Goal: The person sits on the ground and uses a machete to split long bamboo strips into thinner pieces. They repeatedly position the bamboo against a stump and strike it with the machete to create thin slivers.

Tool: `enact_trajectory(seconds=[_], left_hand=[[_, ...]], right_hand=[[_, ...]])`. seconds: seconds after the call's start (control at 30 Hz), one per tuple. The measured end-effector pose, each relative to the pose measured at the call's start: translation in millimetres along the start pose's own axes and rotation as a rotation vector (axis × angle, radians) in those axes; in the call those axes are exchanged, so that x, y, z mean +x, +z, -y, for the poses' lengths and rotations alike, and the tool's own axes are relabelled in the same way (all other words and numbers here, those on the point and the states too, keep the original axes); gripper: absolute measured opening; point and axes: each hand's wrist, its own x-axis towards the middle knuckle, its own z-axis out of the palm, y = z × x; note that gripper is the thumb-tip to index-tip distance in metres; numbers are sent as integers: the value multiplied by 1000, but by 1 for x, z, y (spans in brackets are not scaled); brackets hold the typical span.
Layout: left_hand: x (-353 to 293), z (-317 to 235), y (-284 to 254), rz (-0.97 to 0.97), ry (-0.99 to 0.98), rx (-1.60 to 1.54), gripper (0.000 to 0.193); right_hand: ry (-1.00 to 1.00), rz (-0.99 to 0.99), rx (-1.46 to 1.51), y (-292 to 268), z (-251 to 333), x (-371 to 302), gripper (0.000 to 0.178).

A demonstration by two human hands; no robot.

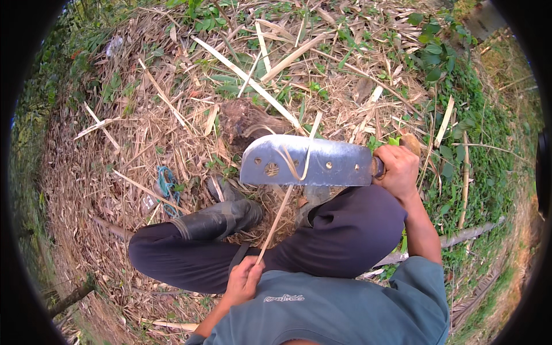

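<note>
My right hand (399,169) is closed round the handle of a broad, heavy chopping knife (345,150), its wide steel blade pierced with several holes. The blade lies sideways above my bent legs, pointing left. My left hand (244,282), low near my waist, pinches the near end of a thin pale strip (277,222) that looks like bamboo. From those fingers the strip slants up to the near edge of the blade. Across the blade's face run a narrow pale sliver and a curled shaving; exactly where they join the strip is hard to make out.
A brown wood stump (247,118) stands just beyond the blade. Blue cord (167,184) lies to the left, near my dark boot (218,221). Long pale strips (247,72) are scattered over dry leaf litter. Green plants (434,54) grow at right, and a branch (471,233) lies behind my right arm.
</note>
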Motion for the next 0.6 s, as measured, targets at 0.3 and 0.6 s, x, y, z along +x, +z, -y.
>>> enact_trajectory(seconds=[0.3, 0.6], left_hand=[[-15, 17, -21, 21, -145, -51, 27], [192, -96, 87, 341, 64, -539, 28]], right_hand=[[189, -144, 30, 11, 7, -17, 18], [-86, -30, -146, -16, 7, 5, 26]])
